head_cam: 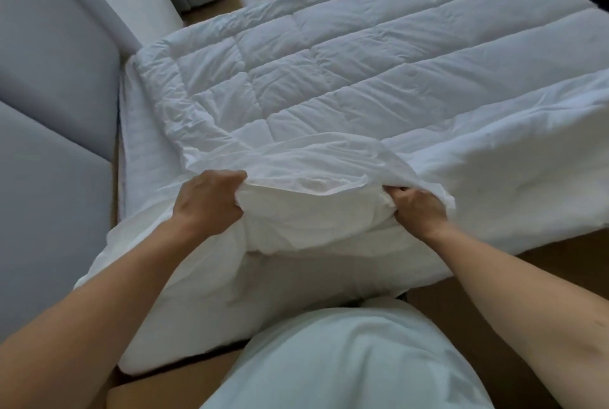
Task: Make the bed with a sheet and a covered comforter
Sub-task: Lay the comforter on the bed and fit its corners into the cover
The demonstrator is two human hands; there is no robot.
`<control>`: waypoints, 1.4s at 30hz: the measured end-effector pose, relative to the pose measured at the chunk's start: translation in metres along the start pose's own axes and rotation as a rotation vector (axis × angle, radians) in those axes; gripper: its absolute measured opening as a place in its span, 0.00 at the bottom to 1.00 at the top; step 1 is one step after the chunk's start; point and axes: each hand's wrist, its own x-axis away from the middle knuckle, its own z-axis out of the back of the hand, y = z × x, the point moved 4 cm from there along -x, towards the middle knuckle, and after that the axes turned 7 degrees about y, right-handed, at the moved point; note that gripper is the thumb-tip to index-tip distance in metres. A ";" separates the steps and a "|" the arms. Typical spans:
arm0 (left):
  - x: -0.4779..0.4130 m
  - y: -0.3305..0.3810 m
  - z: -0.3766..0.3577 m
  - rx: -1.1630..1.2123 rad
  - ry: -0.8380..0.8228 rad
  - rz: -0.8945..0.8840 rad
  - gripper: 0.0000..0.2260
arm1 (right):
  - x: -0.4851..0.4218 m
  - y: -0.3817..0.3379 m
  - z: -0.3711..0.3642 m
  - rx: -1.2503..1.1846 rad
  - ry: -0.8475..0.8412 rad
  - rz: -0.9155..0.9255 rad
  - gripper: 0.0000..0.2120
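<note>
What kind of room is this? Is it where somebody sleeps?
Probably a bedroom. A white quilted comforter lies spread on a bed, beside grey padded panels, likely a headboard. The left hand and right hand grip a white cover at its near edge.

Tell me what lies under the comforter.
A white sheet peeks out beside the comforter; whatever else lies beneath is covered.
</note>
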 end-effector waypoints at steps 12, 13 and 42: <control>0.027 0.022 0.010 -0.138 0.130 0.211 0.12 | -0.094 0.148 0.051 0.020 -0.013 0.080 0.14; 0.026 0.024 0.012 -0.141 0.161 0.234 0.11 | -0.102 0.155 0.047 0.014 -0.069 0.017 0.12; -0.017 -0.063 -0.049 -0.034 -0.256 0.180 0.18 | -0.020 0.030 -0.038 -1.248 -0.051 -1.031 0.28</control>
